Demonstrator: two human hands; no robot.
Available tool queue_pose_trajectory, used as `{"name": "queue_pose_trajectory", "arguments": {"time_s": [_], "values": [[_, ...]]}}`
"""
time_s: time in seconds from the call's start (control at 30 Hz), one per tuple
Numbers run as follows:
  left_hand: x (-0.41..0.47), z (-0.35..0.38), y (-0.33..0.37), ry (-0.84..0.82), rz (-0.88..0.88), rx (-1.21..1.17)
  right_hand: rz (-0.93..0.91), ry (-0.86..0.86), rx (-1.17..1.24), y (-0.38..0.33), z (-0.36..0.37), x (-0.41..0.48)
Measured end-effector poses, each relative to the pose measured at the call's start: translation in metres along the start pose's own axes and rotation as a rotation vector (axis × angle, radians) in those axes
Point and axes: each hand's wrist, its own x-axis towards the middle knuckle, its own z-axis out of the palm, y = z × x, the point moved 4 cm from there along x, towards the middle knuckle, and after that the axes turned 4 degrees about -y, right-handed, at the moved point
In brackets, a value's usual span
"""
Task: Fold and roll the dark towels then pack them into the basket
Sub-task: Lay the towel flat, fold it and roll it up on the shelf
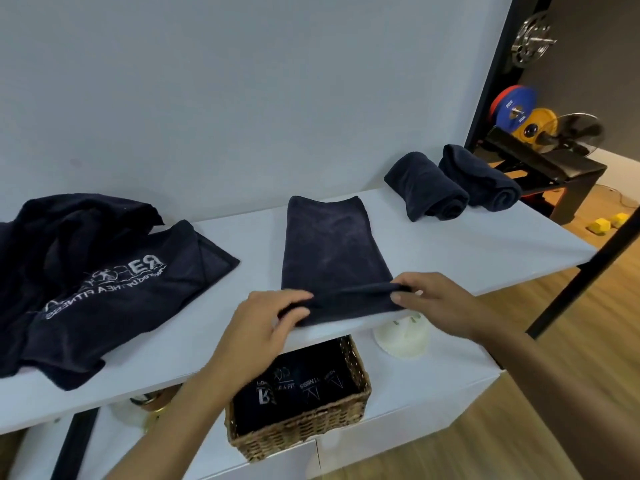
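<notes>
A dark navy towel [329,251], folded into a long strip, lies on the white shelf [467,251] and runs away from me. My left hand [266,327] and my right hand [436,303] pinch its near end, which is turned over into a small roll at the shelf's front edge. Two rolled dark towels [427,188] [481,178] lie side by side at the far right of the shelf. A heap of unfolded dark towels with white lettering [93,278] covers the left of the shelf. The wicker basket [304,424] stands on the lower shelf beneath my hands and holds rolled dark towels.
A white round container [401,337] stands on the lower shelf right of the basket, and jars [145,407] left of it. A black post [588,271] rises at the right. Weight plates [519,112] and a black bench [547,161] lie beyond the shelf's right end, over a wooden floor.
</notes>
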Motion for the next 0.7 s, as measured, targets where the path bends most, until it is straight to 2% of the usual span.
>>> {"name": "queue_pose_trajectory", "arguments": {"time_s": [0.1,0.2,0.23,0.27,0.3,0.33,0.4,0.43,0.5,0.57,0.63,0.7], "values": [[0.024,-0.004,-0.007,-0.08,-0.179,-0.192,0.137,0.002,0.103,0.001,-0.003,0.013],[0.041,-0.001,-0.016,-0.17,-0.281,-0.26,0.229,0.117,-0.082,0.007,-0.004,0.022],[0.044,0.001,-0.02,-0.18,-0.314,-0.289,0.184,0.242,-0.216,0.004,-0.006,0.02],[0.046,0.002,-0.023,-0.184,-0.34,-0.313,0.048,0.404,-0.336,-0.005,-0.008,0.015],[0.05,0.003,-0.024,-0.188,-0.367,-0.333,-0.156,0.527,-0.432,-0.016,-0.007,0.009],[0.053,0.004,-0.025,-0.193,-0.395,-0.36,-0.362,0.561,-0.524,-0.027,0.0,0.003],[0.058,0.003,-0.025,-0.202,-0.456,-0.424,-0.617,0.418,-0.763,-0.03,0.024,0.003],[0.06,0.002,-0.025,-0.207,-0.492,-0.448,-0.636,0.329,-0.857,-0.023,0.035,0.009],[0.062,0.001,-0.027,-0.194,-0.529,-0.435,-0.576,0.233,-0.873,-0.012,0.045,0.024],[0.06,-0.002,-0.028,-0.083,-0.479,-0.248,-0.536,0.176,-0.858,-0.011,0.042,0.036],[0.053,-0.009,-0.016,0.1,-0.191,0.116,-0.509,0.114,-0.802,-0.019,0.034,0.043],[0.041,-0.002,-0.005,0.078,0.137,0.416,-0.403,0.032,-0.627,-0.026,0.022,0.05]]}}
